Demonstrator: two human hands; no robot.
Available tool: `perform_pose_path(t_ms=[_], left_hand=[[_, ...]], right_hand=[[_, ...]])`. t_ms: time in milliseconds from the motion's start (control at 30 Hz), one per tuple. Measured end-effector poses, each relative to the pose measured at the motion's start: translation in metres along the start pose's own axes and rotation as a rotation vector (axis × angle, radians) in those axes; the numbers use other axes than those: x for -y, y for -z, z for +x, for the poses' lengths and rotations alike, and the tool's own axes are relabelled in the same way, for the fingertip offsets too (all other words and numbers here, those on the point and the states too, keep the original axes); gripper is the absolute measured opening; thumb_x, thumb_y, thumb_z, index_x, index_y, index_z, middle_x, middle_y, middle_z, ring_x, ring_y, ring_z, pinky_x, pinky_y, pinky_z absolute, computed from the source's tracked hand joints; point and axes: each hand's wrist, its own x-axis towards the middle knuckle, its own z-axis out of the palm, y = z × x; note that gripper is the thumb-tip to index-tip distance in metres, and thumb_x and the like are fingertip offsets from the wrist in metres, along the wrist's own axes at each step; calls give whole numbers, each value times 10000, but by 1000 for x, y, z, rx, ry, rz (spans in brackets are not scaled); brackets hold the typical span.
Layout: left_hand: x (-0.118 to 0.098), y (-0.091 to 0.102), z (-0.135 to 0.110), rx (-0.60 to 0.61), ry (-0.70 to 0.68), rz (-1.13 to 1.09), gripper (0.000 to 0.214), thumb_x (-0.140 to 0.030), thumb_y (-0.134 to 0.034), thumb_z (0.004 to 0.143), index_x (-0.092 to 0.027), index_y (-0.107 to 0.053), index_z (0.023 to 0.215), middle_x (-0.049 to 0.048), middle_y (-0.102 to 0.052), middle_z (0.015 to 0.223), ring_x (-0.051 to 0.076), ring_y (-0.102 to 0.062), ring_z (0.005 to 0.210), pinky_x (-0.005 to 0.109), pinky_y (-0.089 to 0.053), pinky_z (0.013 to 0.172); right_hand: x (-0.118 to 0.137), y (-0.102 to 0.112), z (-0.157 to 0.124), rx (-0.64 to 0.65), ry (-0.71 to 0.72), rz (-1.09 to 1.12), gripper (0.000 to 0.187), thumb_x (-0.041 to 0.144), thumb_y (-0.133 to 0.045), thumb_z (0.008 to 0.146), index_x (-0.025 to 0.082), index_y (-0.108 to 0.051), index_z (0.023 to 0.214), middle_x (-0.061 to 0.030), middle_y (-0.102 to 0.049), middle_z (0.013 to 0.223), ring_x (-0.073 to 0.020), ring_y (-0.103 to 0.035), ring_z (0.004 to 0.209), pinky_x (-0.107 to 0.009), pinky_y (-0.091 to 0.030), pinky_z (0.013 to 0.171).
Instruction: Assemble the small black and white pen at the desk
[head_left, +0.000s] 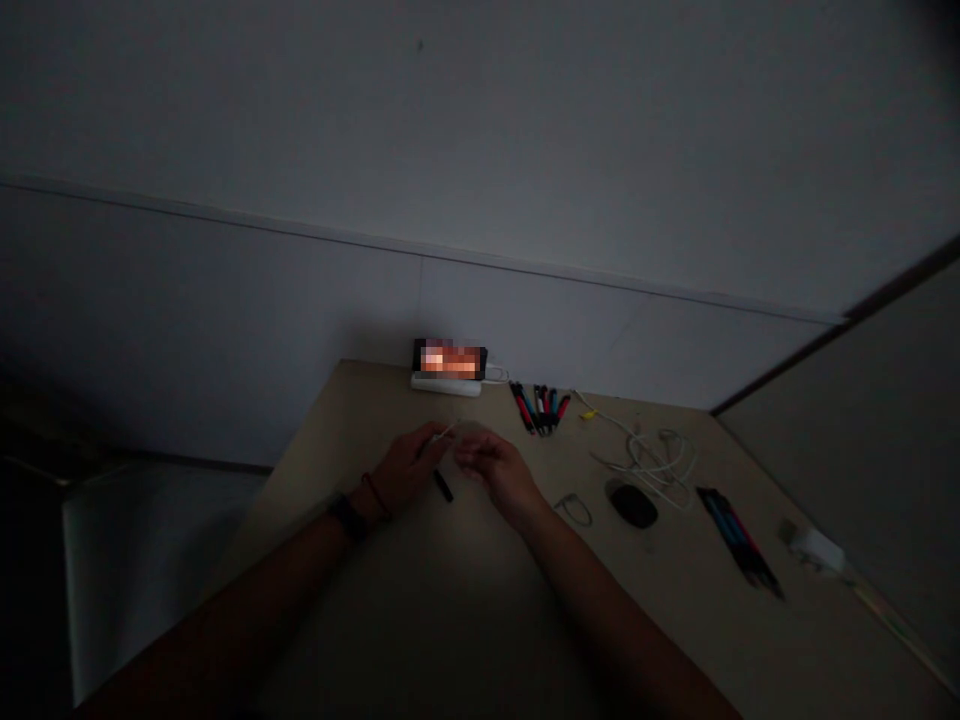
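A: Where are the hands?

B: Both are over the bench [420,600], just in front of the phone [450,360], on the person's side of it. The left hand [409,467] has its fingers pinched on a thin pale stick [445,433], which points up towards the phone.

A: And the right?

B: The right hand [496,468] sits just beside the left, fingers curled in close to the stick's tip. It is too dark to tell whether it grips anything.

A: Anything else there?

B: A short black pen piece [443,486] shows below the left hand's fingers, further from the phone than the stick. I cannot tell if it is held or lying on the bench.

A: What about the phone?

B: It stands on a white base [447,384] against the wall [300,330], screen lit. Just right of it lies a bunch of pens [540,408]; further right, a loose white cable [652,455]. Right of the phone and nearer the person are a small loop [576,508] and a dark oval thing [634,505]. Well off to the phone's right are a row of dark pens [739,535] and a white plug block [814,548].
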Motion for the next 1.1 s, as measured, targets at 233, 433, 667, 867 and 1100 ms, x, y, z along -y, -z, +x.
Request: perform_pose_path(t_ms=[233, 433, 667, 867, 1100], left_hand=[[1, 1, 0, 16, 28, -24, 404, -494, -421, 1005, -181, -662, 925, -27, -530, 617, 138, -497, 576, 254, -404, 579], [2, 1, 0, 51, 16, -16, 375, -471, -449, 991, -187, -629, 824, -26, -525, 614, 143, -489, 598, 254, -391, 585], [3, 1, 1, 60, -23, 62, 385, -449, -420, 1004, -182, -665, 875, 6, -630, 715, 161, -566, 686, 259, -434, 646], [7, 0, 2, 154, -30, 227, 409, -462, -408, 1015, -175, -678, 904, 13, -672, 751, 158, -603, 689, 264, -422, 661], [6, 0, 2, 166, -28, 263, 406, -445, -402, 1013, -172, -680, 897, 13, -655, 724, 159, -588, 667, 266, -399, 639]], right_hand=[[-6, -2, 1, -48, 74, 79, 359, 334, -908, 602, 202, -711, 872, -67, -776, 982, -242, -716, 1015, -404, -569, 902], [-5, -1, 1, -79, 37, 102, 415, 354, -934, 586, 192, -705, 891, -63, -784, 880, -259, -756, 903, -426, -597, 847], [-1, -1, 0, -47, 33, 155, 406, 451, -892, 669, 195, -713, 928, -86, -791, 980, -246, -766, 863, -352, -603, 725], [-4, 8, 10, 15, 78, 339, 309, 391, -913, 670, 227, -749, 875, 4, -750, 842, -118, -669, 711, -237, -560, 665], [-6, 13, 15, 68, 71, 348, 281, 373, -899, 708, 244, -757, 914, 30, -716, 808, -90, -621, 660, -227, -545, 624]])
